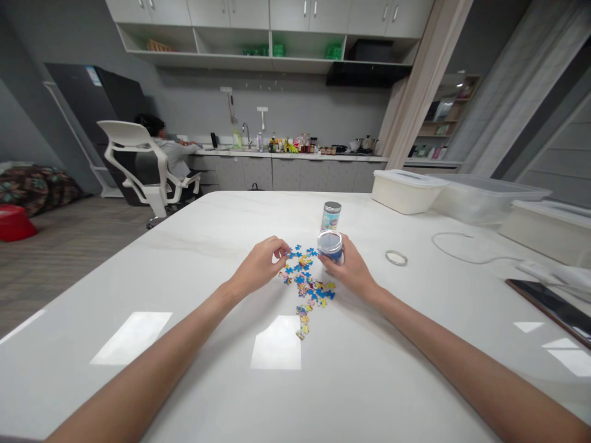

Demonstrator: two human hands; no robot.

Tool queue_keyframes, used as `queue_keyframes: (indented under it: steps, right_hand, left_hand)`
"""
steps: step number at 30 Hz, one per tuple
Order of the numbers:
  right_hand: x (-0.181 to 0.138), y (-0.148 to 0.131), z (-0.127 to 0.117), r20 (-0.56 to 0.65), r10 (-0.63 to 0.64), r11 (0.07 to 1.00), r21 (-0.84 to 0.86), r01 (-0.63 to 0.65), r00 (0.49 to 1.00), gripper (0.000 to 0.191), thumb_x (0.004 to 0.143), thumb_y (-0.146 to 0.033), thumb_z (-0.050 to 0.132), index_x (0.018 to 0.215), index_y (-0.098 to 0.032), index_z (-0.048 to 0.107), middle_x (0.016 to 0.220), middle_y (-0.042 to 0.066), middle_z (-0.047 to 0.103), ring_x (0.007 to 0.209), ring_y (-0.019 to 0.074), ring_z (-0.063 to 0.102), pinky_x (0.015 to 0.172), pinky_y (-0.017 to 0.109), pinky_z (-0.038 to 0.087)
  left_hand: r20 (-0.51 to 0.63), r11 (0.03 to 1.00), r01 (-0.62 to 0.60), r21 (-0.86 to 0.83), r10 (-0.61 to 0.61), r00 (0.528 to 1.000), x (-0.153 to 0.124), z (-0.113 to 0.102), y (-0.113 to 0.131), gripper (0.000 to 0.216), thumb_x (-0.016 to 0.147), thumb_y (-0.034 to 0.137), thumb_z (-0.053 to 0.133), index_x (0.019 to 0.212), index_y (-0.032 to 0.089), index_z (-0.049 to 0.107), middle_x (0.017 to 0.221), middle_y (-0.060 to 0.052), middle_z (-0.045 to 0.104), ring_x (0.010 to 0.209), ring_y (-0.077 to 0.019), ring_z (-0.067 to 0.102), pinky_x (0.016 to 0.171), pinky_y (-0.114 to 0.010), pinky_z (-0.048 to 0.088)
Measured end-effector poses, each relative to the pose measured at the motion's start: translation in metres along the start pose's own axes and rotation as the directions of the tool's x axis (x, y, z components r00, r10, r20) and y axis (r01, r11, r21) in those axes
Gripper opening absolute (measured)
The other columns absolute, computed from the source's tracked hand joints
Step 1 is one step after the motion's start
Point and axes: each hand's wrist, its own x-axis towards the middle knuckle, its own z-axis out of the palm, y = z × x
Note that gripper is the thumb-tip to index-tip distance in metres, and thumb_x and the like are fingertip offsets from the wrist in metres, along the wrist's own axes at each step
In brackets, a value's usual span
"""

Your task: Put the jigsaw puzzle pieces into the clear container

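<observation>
My right hand is wrapped around a small round canister with a shiny rim and blue showing inside. Just behind it stands a similar canister, upright, with a grey lid and a colourful printed label. Loose jigsaw puzzle pieces, mostly blue and yellow with some pink, lie scattered on the white table between my hands. At the left edge of this pile is my left hand, its fingers curled in toward the thumb. Whatever is at its fingertips is too small to make out.
A silver ring-shaped band lies to the right, near a white cable. Farther right are a dark tablet and lidded storage boxes. Beyond the table a person sits in a white office chair.
</observation>
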Motion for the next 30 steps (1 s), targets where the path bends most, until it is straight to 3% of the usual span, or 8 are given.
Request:
queue_keyframes:
  steps: [3,6,14,16,19,24,27,30]
  right_hand:
    - [0.001,0.006,0.001,-0.002,0.168,0.981,0.097,-0.167,0.986,0.048,0.081,-0.049,0.061,0.116,-0.02,0.048,0.109,0.011,0.064,0.097,0.0269,0.06,0.087,0.043,0.047]
    - [0.001,0.01,0.002,0.003,0.229,0.964,0.141,-0.227,0.974,0.05,0.079,-0.054,0.06,0.114,-0.021,0.046,0.109,0.011,0.065,0.097,0.0265,0.061,0.087,0.042,0.047]
    - [0.0,0.01,0.002,0.006,0.168,0.979,0.113,-0.168,0.986,0.047,0.082,-0.05,0.06,0.115,-0.02,0.045,0.105,0.01,0.065,0.091,0.0243,0.061,0.083,0.04,0.049]
    - [0.0,0.009,0.002,0.006,0.127,0.988,0.09,-0.127,0.992,0.046,0.083,-0.048,0.061,0.116,-0.019,0.047,0.104,0.01,0.064,0.092,0.0244,0.061,0.083,0.04,0.049]
    - [0.0,0.004,0.001,0.007,0.009,0.999,0.04,-0.009,1.0,0.045,0.082,-0.046,0.063,0.116,-0.02,0.049,0.108,0.011,0.063,0.098,0.0264,0.059,0.087,0.043,0.048]
    - [-0.004,-0.012,-0.001,0.065,-0.197,0.98,-0.015,0.199,0.978,0.046,0.083,-0.043,0.065,0.121,-0.022,0.049,0.113,0.01,0.062,0.103,0.0277,0.058,0.09,0.044,0.047]
    - [-0.008,-0.019,-0.001,0.135,-0.28,0.955,-0.062,0.29,0.951,0.048,0.083,-0.041,0.066,0.123,-0.022,0.049,0.111,0.01,0.062,0.102,0.0277,0.059,0.088,0.043,0.047]
    - [-0.01,-0.022,-0.001,0.189,-0.309,0.934,-0.127,0.335,0.932,0.049,0.082,-0.039,0.067,0.124,-0.021,0.049,0.11,0.01,0.062,0.101,0.0288,0.058,0.086,0.044,0.047]
  left_hand:
    - [0.185,0.989,0.085,0.121,-0.107,0.977,-0.003,0.002,-0.012,0.009,0.08,0.02,0.056,0.082,0.017,0.065,0.08,-0.003,0.063,0.073,-0.016,0.059,0.069,-0.027,0.046]
    - [0.322,0.977,0.125,0.173,-0.176,0.93,-0.005,0.005,-0.018,0.013,0.08,0.024,0.057,0.083,0.017,0.068,0.081,-0.005,0.065,0.073,-0.0174,0.06,0.069,-0.028,0.045]
    - [0.357,0.988,0.119,0.094,-0.145,0.923,-0.004,0.003,-0.015,0.01,0.079,0.025,0.058,0.072,0.018,0.061,0.075,-0.002,0.064,0.069,-0.0159,0.06,0.063,-0.025,0.044]
    - [0.325,0.991,0.131,0.018,-0.129,0.937,-0.003,0.002,-0.011,0.01,0.081,0.024,0.057,0.073,0.018,0.06,0.073,-0.001,0.064,0.068,-0.0147,0.06,0.062,-0.025,0.043]
    - [0.152,0.991,0.107,-0.078,-0.095,0.984,0.0,0.001,0.0,0.01,0.085,0.026,0.058,0.078,0.018,0.06,0.075,0.0,0.065,0.068,-0.0132,0.059,0.062,-0.024,0.043]
    - [-0.136,0.988,-0.104,-0.118,0.087,0.987,0.0,-0.001,0.028,0.007,0.086,0.021,0.061,0.08,0.019,0.057,0.076,0.001,0.063,0.07,-0.0118,0.057,0.062,-0.023,0.044]
    - [-0.184,0.975,-0.203,-0.087,0.185,0.965,-0.002,0.001,0.036,0.007,0.087,0.016,0.061,0.081,0.019,0.058,0.079,0.0,0.061,0.073,-0.0119,0.057,0.065,-0.023,0.046]
    - [-0.134,0.956,-0.288,-0.048,0.279,0.951,-0.003,0.005,0.033,0.009,0.089,0.014,0.058,0.089,0.02,0.065,0.086,-0.002,0.063,0.081,-0.0139,0.059,0.073,-0.026,0.048]
